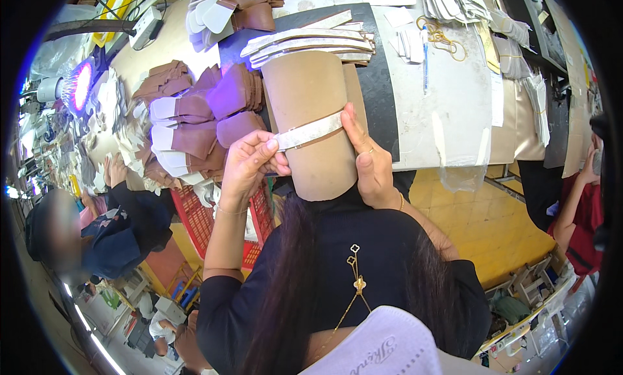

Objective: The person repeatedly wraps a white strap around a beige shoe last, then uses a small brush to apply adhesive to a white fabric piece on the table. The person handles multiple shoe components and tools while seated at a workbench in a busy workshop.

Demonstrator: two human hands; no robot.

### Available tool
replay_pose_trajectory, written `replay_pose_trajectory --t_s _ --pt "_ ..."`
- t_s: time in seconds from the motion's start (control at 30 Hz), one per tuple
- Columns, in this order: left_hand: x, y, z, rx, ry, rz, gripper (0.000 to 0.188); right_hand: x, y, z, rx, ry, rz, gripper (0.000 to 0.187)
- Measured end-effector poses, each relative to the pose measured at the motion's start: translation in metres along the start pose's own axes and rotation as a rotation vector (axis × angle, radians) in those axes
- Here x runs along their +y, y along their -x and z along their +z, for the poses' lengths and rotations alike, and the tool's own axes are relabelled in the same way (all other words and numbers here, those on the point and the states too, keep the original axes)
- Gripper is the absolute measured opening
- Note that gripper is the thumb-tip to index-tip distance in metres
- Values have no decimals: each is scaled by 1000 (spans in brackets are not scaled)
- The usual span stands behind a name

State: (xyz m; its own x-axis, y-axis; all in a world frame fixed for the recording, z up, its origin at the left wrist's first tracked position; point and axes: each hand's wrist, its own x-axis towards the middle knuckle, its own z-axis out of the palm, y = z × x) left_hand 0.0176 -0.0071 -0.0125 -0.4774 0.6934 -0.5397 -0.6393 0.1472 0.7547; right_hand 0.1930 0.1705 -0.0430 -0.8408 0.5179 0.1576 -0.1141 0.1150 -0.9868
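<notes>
A pale leather-like strip [311, 131] lies slantwise across a curved tan sheet [318, 170] that reaches from the table edge toward my chest. Its left end is pinched between the thumb and fingers of my left hand [250, 157]. My right hand [367, 156] has its fingers stretched out and pressed along the right end of the strip and the sheet's right side. More pale strips [311, 41] are piled just beyond the sheet, on a dark mat [379, 83]. The sheet's underside is hidden.
Stacks of brown cut pieces [195, 109] with white tabs lie left of the sheet. A blue pen [426, 63] and yellow rubber bands [448, 41] rest at the right. A red plastic crate [195, 222] stands below the table edge. Other people work at left and far right.
</notes>
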Motion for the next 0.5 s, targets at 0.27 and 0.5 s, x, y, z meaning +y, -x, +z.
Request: replay_pose_trajectory --t_s 0.27,0.5 --pt "14 1 8 -55 -115 65 20 12 -17 -31 -6 -487 512 56" --pt "74 -25 13 -107 -188 265 22 -11 -84 -77 -118 -797 457 50"
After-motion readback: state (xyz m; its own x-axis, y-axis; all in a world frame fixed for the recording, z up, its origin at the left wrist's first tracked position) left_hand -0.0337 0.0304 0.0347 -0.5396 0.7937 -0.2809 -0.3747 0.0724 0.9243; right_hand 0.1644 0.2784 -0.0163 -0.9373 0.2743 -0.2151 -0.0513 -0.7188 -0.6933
